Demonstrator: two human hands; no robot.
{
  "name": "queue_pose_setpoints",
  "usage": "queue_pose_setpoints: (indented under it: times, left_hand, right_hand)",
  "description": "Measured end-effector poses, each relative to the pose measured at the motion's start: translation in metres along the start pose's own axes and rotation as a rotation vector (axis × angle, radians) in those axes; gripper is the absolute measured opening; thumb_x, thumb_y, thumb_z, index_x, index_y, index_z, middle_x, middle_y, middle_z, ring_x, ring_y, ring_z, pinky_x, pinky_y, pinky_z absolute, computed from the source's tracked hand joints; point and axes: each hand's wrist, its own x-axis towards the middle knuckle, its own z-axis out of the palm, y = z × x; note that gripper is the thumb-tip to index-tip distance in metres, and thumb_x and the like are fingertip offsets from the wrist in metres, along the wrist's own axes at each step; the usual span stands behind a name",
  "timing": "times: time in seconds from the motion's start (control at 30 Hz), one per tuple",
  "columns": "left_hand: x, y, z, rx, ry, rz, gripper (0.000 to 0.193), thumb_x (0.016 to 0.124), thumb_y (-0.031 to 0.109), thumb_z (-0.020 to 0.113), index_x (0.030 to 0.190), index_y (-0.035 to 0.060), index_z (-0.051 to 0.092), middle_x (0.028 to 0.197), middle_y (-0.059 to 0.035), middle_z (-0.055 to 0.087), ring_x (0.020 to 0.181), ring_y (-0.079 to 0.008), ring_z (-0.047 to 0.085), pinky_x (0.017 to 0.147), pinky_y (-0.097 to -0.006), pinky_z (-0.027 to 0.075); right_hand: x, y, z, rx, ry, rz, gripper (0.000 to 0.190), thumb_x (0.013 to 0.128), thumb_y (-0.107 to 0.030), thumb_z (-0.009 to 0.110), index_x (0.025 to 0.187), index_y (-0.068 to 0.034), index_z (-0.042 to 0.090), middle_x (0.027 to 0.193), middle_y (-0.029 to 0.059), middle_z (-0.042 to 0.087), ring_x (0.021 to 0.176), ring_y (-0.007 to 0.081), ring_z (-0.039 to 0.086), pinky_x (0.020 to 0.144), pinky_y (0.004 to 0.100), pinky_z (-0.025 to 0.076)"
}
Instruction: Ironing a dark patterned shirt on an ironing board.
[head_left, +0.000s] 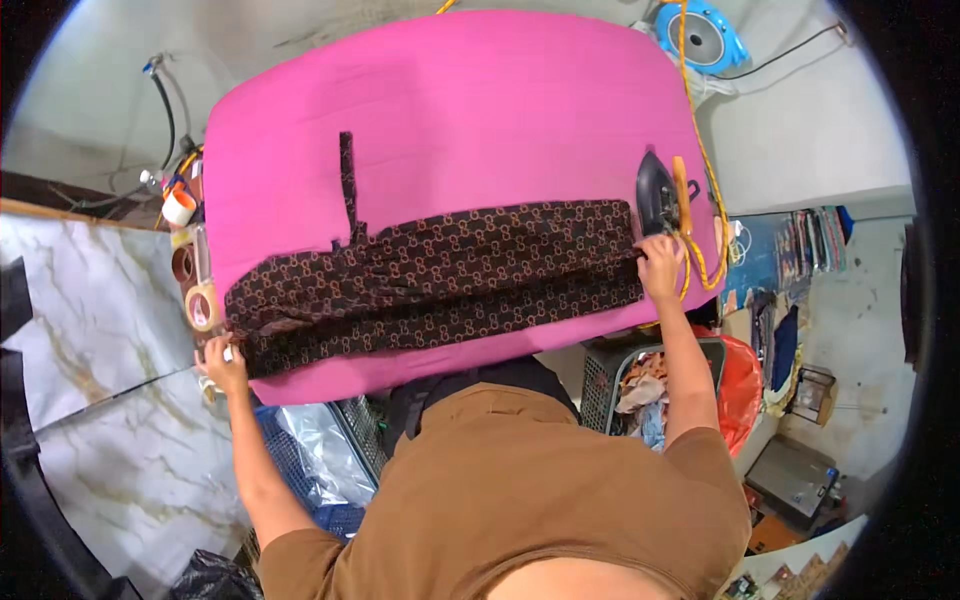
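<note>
A dark patterned garment (450, 274) lies stretched lengthwise over a pink padded ironing table (510, 112), with a narrow strap of the same cloth (347, 180) pointing away from it. My left hand (223, 364) grips the garment's near left corner and wears a ring. At the opposite end my right hand (660, 266) pinches the right edge of the cloth. Just beyond that hand, a black iron with a wooden handle (660, 195) rests on the table, its yellow cord running up the right side.
Tape rolls (201, 307) line the table's left side. Below the table are a blue basket (285, 450) with clear plastic and a grey basket (596, 390) of cloth scraps, with a red bag (739, 390) beside it. A blue fan (697, 37) stands at the back right.
</note>
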Motion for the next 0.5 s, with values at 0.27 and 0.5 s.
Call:
queue_pose_setpoints:
  times: [0.27,0.5]
  left_hand:
    - [-0.016,-0.002,-0.018,-0.046,0.005,-0.122,0.023,0.076,0.006,0.070,0.097,0.0164,0.068,0.102,0.0010,0.067,0.102,-0.0207,0.063,0.112,-0.0488,0.030]
    - [-0.028,0.042,0.003,-0.042,-0.153,-0.158,0.026,0.087,0.017,0.066,0.112,0.0103,0.070,0.111,-0.0099,0.069,0.107,-0.0301,0.063,0.095,-0.0435,0.045]
  right_hand:
    - [0.004,0.015,-0.006,-0.149,-0.142,0.005,0.029,0.072,-0.001,0.065,0.097,-0.014,0.059,0.102,0.0036,0.060,0.114,0.0238,0.054,0.113,0.0569,0.026]
    - [-0.006,0.000,0.012,-0.170,-0.165,-0.106,0.028,0.074,-0.002,0.064,0.100,-0.011,0.061,0.120,0.0075,0.056,0.125,0.0269,0.048,0.113,0.0585,0.024]
